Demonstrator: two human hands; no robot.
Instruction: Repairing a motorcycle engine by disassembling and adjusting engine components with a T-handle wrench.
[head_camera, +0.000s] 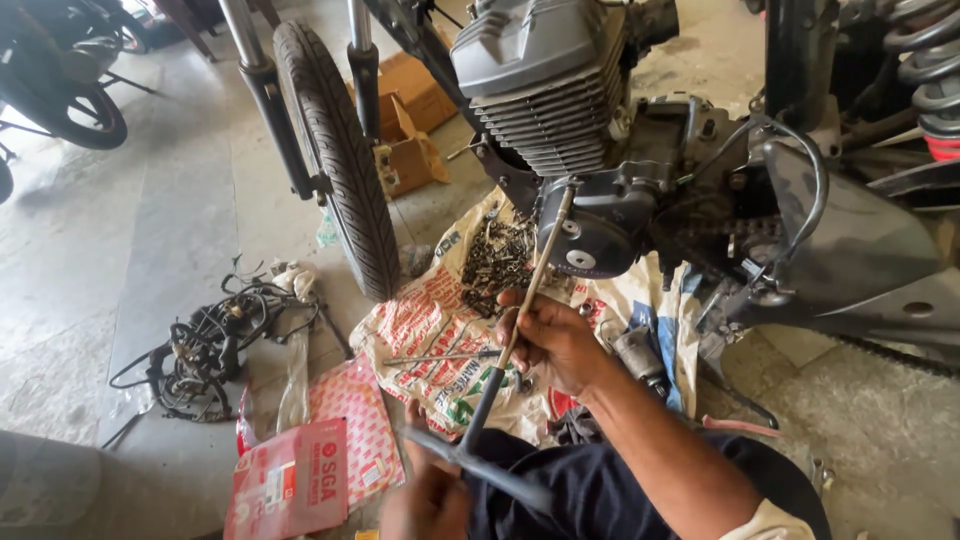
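Observation:
I sit on the floor facing a motorcycle engine with a dark side cover. A long T-handle socket wrench runs from my lap up to a bolt on the engine case. My right hand is shut around its metal shaft, midway along. My left hand grips the dark cross handle at the bottom, near my knee. A heap of small bolts and screws lies on a printed sack just left of the wrench.
The front wheel and fork stand to the left. A tangled wiring harness lies on the floor, red parts packets sit near my left knee, cardboard boxes behind the wheel, another motorcycle far left.

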